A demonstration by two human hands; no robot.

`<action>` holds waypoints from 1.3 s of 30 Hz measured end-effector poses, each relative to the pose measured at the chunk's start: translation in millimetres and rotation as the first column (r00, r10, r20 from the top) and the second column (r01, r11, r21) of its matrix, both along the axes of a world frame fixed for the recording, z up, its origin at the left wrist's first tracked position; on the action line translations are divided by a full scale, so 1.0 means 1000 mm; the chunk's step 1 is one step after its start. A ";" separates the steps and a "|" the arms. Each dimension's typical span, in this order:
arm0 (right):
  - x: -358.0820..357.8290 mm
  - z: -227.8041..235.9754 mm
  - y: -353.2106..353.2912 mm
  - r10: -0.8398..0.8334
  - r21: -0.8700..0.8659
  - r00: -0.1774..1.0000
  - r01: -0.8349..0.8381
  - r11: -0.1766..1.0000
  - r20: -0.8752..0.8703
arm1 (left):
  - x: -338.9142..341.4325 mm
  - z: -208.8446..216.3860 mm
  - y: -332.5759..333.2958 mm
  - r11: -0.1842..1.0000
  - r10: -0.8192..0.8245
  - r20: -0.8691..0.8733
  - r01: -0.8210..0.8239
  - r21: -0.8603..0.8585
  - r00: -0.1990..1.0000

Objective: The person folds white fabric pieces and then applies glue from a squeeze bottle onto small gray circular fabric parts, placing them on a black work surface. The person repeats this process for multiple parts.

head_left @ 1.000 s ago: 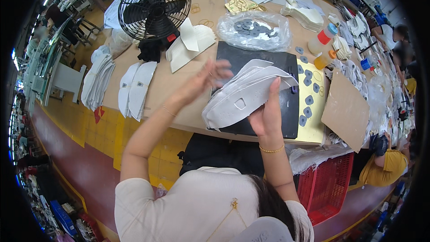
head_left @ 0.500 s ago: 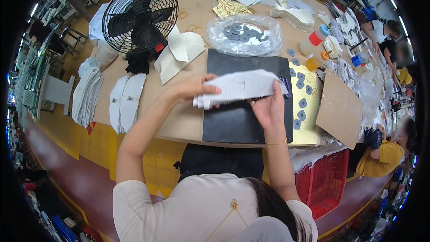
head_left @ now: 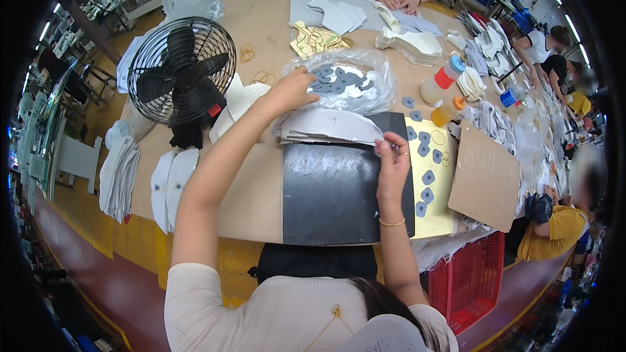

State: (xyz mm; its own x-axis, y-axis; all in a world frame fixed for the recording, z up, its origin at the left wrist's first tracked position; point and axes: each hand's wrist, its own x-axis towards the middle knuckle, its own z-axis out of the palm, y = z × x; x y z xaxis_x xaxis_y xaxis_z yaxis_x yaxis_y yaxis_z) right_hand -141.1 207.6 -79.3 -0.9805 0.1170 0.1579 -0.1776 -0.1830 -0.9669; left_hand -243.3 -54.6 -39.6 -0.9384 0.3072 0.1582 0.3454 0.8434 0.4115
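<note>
Since a moment ago the stack of white cut pieces (head_left: 329, 127) has gone from being held up over the black mat (head_left: 339, 189) to lying flat at the mat's far edge, and the left hand (head_left: 287, 91) has shifted from the stack's left end to its far left corner, next to the clear plastic bag (head_left: 345, 78) of grey patches. In the head view, the left hand is curled with its fingers closed on that corner of the stack, just touching the bag. The right hand (head_left: 392, 160) pinches the stack's near right tip between thumb and fingertips, the other fingers folded narrow; a thin bangle sits on its wrist. The mat lies on the tan table (head_left: 261, 32), and beside it on the right is a yellow sheet (head_left: 435, 179) dotted with small grey patches, then a brown cardboard piece (head_left: 486, 179). A black desk fan (head_left: 181, 72) stands to the left of the stack, well apart from it, with further white pieces (head_left: 171, 186) at the table's near left edge. Two bottles (head_left: 443, 81) stand beyond the yellow sheet. Another person's hands (head_left: 394, 0) rest on white pieces at the table's far side.
</note>
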 end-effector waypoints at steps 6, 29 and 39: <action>-0.001 0.002 -0.003 -0.046 0.399 0.925 0.207 0.893 -0.378 | -0.075 -0.029 0.042 0.987 -0.162 0.042 0.161 0.025 0.986; 0.009 0.010 -0.006 0.123 0.433 0.945 0.022 0.901 -0.304 | -0.141 -0.019 0.044 0.967 -0.255 0.416 0.230 0.110 0.873; 0.007 0.019 0.002 -0.014 0.381 0.943 0.147 0.913 -0.331 | -0.062 0.019 0.042 0.513 -0.418 0.514 -0.273 0.814 0.749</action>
